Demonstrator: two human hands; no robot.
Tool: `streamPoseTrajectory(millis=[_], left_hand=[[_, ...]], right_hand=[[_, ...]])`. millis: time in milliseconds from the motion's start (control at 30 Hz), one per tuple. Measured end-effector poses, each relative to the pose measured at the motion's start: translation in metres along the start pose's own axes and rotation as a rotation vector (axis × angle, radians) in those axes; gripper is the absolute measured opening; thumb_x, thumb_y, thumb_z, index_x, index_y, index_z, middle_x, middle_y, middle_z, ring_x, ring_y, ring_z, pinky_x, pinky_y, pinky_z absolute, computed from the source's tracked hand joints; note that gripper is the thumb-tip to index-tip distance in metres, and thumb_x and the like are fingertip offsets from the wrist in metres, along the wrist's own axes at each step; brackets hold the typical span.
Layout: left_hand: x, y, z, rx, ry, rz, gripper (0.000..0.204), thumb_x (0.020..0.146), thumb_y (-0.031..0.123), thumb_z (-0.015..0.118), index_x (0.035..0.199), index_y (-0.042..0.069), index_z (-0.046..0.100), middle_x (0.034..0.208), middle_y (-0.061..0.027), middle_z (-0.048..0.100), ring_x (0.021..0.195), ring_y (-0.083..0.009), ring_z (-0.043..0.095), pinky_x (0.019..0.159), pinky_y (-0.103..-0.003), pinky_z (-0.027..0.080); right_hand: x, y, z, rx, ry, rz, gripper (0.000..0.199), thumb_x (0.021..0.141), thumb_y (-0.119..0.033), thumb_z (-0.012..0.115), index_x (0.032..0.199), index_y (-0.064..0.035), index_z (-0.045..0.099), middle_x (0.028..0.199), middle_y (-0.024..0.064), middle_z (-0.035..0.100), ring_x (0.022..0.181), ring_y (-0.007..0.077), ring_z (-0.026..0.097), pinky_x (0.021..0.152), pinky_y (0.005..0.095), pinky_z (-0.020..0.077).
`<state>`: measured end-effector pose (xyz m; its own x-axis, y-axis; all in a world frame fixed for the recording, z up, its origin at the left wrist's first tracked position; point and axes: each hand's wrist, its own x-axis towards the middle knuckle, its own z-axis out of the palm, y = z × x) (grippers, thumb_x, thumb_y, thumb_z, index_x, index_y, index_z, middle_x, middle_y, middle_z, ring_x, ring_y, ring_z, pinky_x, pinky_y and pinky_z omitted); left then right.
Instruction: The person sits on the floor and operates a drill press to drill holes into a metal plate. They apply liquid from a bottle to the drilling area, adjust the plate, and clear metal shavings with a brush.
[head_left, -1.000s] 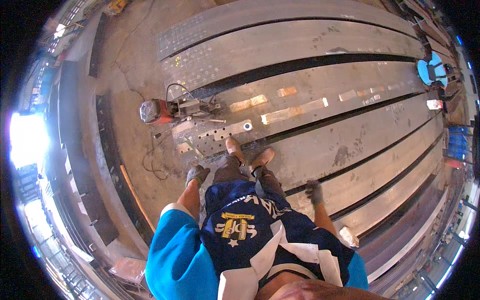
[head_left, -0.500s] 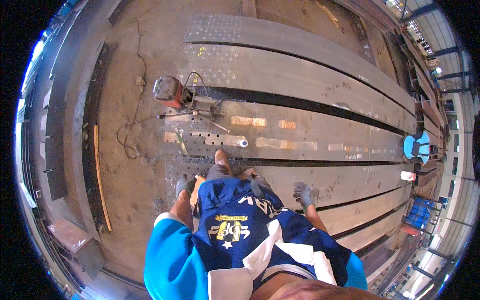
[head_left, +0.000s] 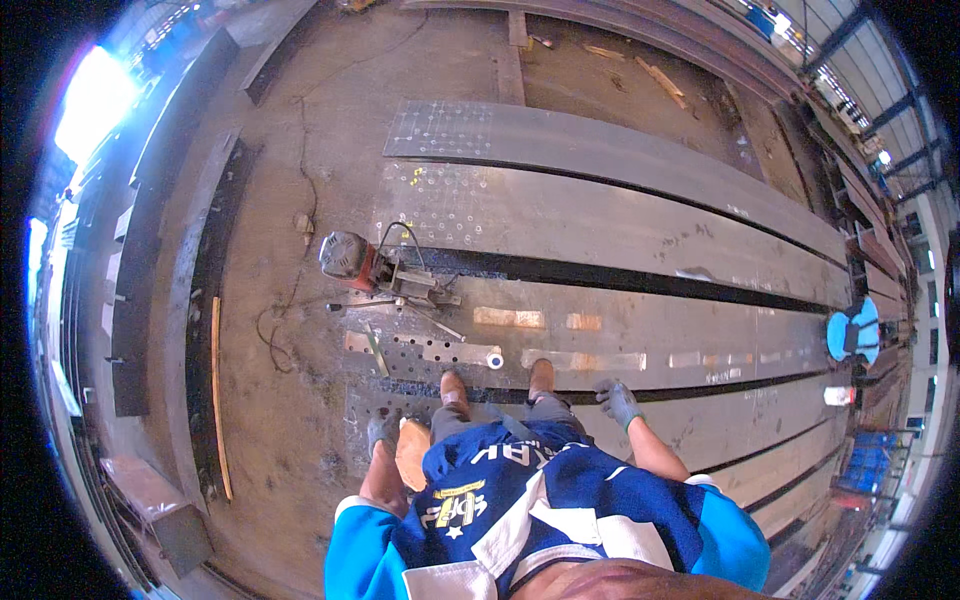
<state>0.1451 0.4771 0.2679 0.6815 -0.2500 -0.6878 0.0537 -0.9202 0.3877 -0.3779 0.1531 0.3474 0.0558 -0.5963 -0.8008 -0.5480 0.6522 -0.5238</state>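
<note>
I stand on long grey steel plates [head_left: 640, 340], both feet [head_left: 455, 388] at a plate's edge. My left hand [head_left: 381, 433], in a grey glove, hangs by my hip next to a tan object [head_left: 412, 452]; whether it grips that object is unclear. My right hand [head_left: 618, 402], also grey-gloved, hangs at my side with fingers apart and nothing in it. Ahead of my feet lies a perforated steel strip [head_left: 432, 350] with a small white cylinder [head_left: 494, 360] at its end. A red drilling machine [head_left: 352, 260] stands beyond it on the plate.
A plate with many drilled holes [head_left: 450, 130] lies farther off. A dark cable [head_left: 290, 300] runs over the concrete floor at the left, next to a long wooden strip [head_left: 216, 400] and dark steel beams [head_left: 130, 330]. A blue seat [head_left: 852, 335] and a white container [head_left: 838, 396] are at the right.
The view has swung, so the plates now run level and the drilling machine sits farther up and left. Both hands still hang at my sides.
</note>
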Motion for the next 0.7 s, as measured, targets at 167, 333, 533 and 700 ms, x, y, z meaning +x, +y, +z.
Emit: streamPoseTrajectory(millis=[167,333,533,700], left_hand=[[-0.097,0.025,0.056,0.085,0.14,-0.158,0.07,0.084,0.05,0.074,0.133,0.001,0.066,0.131,-0.0267,0.068,0.126,-0.0405,0.064,0.107,-0.045,0.049],[-0.219,0.029,0.104,0.036,0.103,-0.343,0.072,0.081,0.049,0.073,0.136,0.003,0.063,0.132,-0.0276,0.067,0.127,-0.0419,0.063,0.108,-0.046,0.049],[-0.275,-0.042,0.167,0.002,0.033,-0.384,0.071,0.081,0.044,0.072,0.138,0.002,0.061,0.131,-0.0275,0.067,0.124,-0.0422,0.065,0.105,-0.047,0.052],[-0.272,-0.007,0.166,-0.177,0.191,-0.545,0.071,0.083,0.045,0.066,0.141,0.003,0.06,0.139,-0.0283,0.062,0.13,-0.043,0.06,0.109,-0.049,0.049]], right_hand=[[0.092,0.008,-0.07,-0.166,-0.09,-0.049,0.04,0.102,-0.037,0.04,0.113,-0.0126,0.071,0.083,0.0043,0.062,0.062,0.0169,0.056,0.052,0.0327,0.0411],[0.151,-0.023,-0.151,-0.204,-0.087,0.119,0.037,0.097,-0.042,0.045,0.109,-0.0189,0.071,0.081,0.0063,0.061,0.057,0.0225,0.056,0.053,0.0419,0.0443],[0.226,-0.083,-0.142,-0.241,-0.058,0.018,0.038,0.096,-0.039,0.044,0.113,-0.0153,0.068,0.086,0.0075,0.06,0.056,0.0244,0.055,0.052,0.0426,0.045],[0.227,-0.119,-0.049,-0.42,-0.376,-0.084,0.045,0.097,-0.044,0.046,0.12,-0.0118,0.067,0.088,0.0091,0.06,0.06,0.0242,0.057,0.05,0.0404,0.0457]])
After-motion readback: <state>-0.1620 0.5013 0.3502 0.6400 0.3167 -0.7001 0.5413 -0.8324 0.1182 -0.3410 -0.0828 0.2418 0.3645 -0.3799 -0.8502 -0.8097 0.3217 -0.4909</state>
